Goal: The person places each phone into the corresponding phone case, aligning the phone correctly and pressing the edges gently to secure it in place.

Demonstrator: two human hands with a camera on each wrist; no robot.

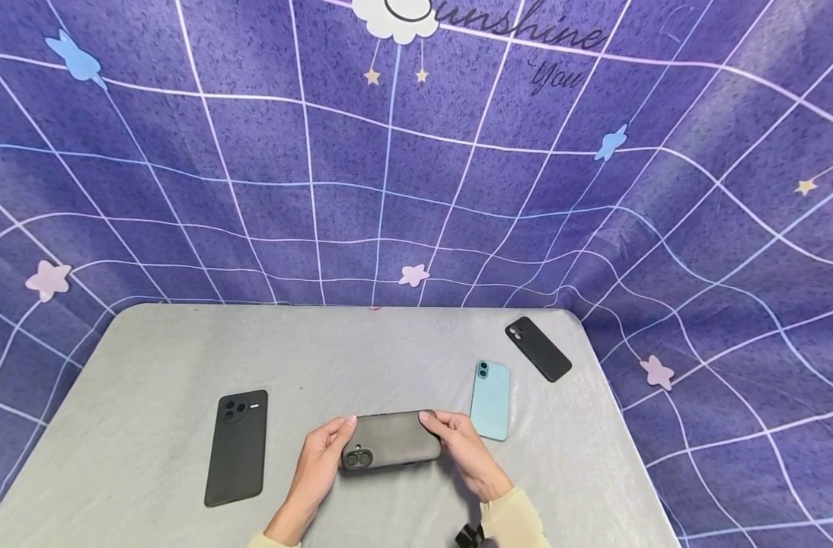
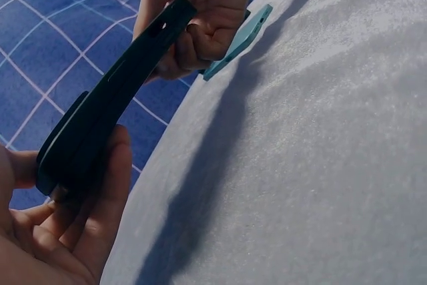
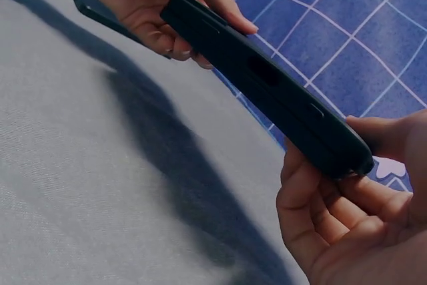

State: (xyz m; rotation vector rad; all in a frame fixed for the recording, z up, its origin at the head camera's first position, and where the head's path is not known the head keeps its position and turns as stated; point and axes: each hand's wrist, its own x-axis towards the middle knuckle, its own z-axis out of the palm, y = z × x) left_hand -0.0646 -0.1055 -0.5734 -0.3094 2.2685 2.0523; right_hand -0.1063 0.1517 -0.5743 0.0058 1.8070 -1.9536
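Note:
Both hands hold a dark, smoky phone case [image 1: 392,440] lengthwise over the table, with its back and two round camera rings facing up. My left hand [image 1: 320,453] grips the camera end, thumb on the near face and fingers beneath. At the other end my right hand [image 1: 467,453] grips it the same way. In the left wrist view the case [image 2: 110,98] appears edge-on and tilted; the right wrist view shows side cutouts along the case [image 3: 267,85]. I cannot tell whether a phone is inside. A light-blue phone [image 1: 490,403] lies just beyond my right hand.
On the grey cloth-covered table [image 1: 362,350], a black phone [image 1: 237,453] lies face down to the left. A black phone case [image 1: 540,350] lies near the back right corner. A purple gridded curtain [image 1: 348,205] hangs behind and along the sides.

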